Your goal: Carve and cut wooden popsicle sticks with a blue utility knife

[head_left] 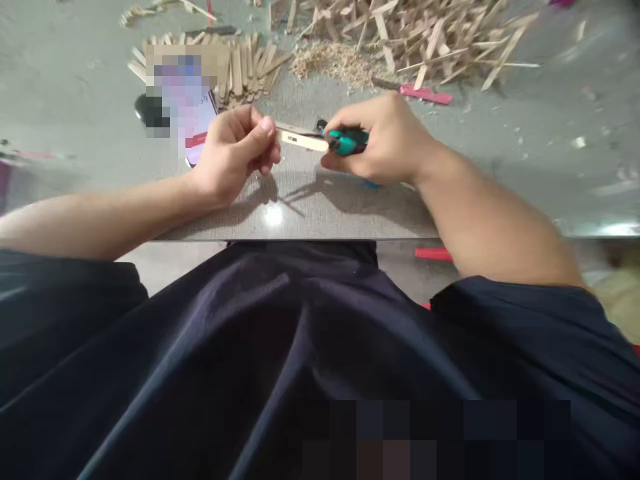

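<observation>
My left hand (235, 150) pinches the left end of a pale wooden craft stick (305, 140) between thumb and fingers. A small dark slot shows in the stick's face. My right hand (385, 140) is closed around a hand tool with green and black handles (347, 141), perhaps pliers. The tool's dark, narrow front end lies at the stick's upper edge, close to its right end; whether it grips the stick I cannot tell. Both hands are just above the table, and their shadows fall on its surface.
Behind the hands lie a large heap of wooden sticks (425, 33), shavings (335, 63) and a row of sticks (243, 70). A pink-handled knife (425, 94) lies before the heap. A phone (203, 117), partly blurred out, is beside my left hand. The table's front edge (300, 239) runs near my body.
</observation>
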A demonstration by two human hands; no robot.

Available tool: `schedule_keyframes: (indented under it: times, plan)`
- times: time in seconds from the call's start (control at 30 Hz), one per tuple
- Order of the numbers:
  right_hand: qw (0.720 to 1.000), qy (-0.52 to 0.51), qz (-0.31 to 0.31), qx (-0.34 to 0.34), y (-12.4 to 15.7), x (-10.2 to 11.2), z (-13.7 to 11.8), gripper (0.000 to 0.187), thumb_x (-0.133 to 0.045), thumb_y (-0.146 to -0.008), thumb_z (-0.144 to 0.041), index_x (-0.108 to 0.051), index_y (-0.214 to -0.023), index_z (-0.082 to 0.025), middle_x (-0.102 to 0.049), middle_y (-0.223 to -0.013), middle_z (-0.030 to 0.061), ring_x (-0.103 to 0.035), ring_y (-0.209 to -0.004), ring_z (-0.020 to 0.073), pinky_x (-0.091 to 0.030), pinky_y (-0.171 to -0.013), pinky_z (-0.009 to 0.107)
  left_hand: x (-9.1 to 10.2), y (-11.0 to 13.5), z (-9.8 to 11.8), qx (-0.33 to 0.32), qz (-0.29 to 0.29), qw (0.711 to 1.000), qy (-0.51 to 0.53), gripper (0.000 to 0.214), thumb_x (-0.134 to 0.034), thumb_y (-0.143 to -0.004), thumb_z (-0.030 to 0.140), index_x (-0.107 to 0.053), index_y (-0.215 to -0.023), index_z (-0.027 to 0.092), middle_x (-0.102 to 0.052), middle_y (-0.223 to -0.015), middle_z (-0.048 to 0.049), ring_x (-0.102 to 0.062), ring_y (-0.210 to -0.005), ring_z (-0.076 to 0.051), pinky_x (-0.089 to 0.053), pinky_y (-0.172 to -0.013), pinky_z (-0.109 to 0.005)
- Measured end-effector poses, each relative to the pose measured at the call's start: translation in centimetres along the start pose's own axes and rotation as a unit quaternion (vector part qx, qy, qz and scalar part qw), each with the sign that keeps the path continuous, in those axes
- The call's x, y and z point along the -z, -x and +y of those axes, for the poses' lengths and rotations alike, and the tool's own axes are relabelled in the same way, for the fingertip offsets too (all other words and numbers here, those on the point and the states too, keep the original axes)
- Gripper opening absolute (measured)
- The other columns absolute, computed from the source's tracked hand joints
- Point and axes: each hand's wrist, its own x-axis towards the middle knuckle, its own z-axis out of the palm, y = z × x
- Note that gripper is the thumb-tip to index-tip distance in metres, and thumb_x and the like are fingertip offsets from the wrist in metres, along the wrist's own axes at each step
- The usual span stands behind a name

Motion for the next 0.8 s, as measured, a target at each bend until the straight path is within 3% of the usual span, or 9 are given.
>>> schedule_keyframes:
  times: [0.2, 0.33, 0.5, 0.67, 0.8]
  plan:
    - [0.999, -0.011, -0.021, -0.047, 0.0, 0.3, 0.1, 0.021, -0.097, -0.085, -0.033, -0.079, -0.093, -0.024, -0.073, -0.083, 0.0009, -0.068, -0.084, 0.0233, -0.056, -0.083, 0.040, -0.4, 0.7, 0.7, 0.004, 0.030, 0.999, -0.031, 0.046, -0.087, -0.107, 0.027, -0.051, -0.078, 0.025, -0.060, -0.061, 0.0070, -0.061, -0.049, -0.010, -0.052, -0.048, -0.022]
    - [0.999, 0.011, -0.010, -0.041, 0.0, 0.4, -0.3, 0.020, -0.096, -0.082, -0.031, -0.078, -0.087, -0.024, -0.066, -0.076, -0.0003, -0.060, -0.074, 0.0203, -0.051, -0.074, 0.040, 0.1, 0.4, 0.4, -0.026, 0.015, 0.997, -0.064, 0.047, -0.090, -0.105, 0.031, -0.051, -0.078, 0.027, -0.064, -0.062, 0.0053, -0.058, -0.051, -0.010, -0.052, -0.047, -0.024]
    - [0.998, 0.039, -0.001, -0.048, 0.1, 0.6, -0.8, 0.019, -0.093, -0.082, -0.030, -0.074, -0.081, -0.026, -0.063, -0.072, -0.0007, -0.056, -0.069, 0.0190, -0.048, -0.072, 0.040, 0.9, 0.3, -0.5, -0.096, 0.050, 0.982, -0.156, 0.048, -0.086, -0.107, 0.048, -0.050, -0.083, 0.027, -0.061, -0.061, 0.0050, -0.059, -0.053, -0.012, -0.057, -0.051, -0.027]
    - [0.996, 0.023, 0.017, -0.082, 0.2, 0.8, -0.7, 0.022, -0.093, -0.086, -0.035, -0.072, -0.083, -0.029, -0.072, -0.076, 0.0023, -0.074, -0.091, 0.0283, -0.059, -0.088, 0.041, 0.7, 0.6, 0.2, -0.093, 0.065, 0.978, -0.172, 0.044, -0.083, -0.111, 0.038, -0.051, -0.084, 0.023, -0.064, -0.065, 0.0045, -0.061, -0.056, -0.010, -0.057, -0.058, -0.023]
    - [0.991, 0.036, 0.011, -0.127, 0.2, 1.0, -1.7, 0.023, -0.090, -0.089, -0.041, -0.070, -0.084, -0.031, -0.076, -0.082, 0.0045, -0.077, -0.110, 0.0340, -0.062, -0.097, 0.043, 0.2, 0.6, 0.8, -0.091, 0.052, 0.982, -0.159, 0.046, -0.084, -0.111, 0.035, -0.050, -0.082, 0.024, -0.067, -0.066, 0.0049, -0.058, -0.054, -0.007, -0.052, -0.055, -0.020]
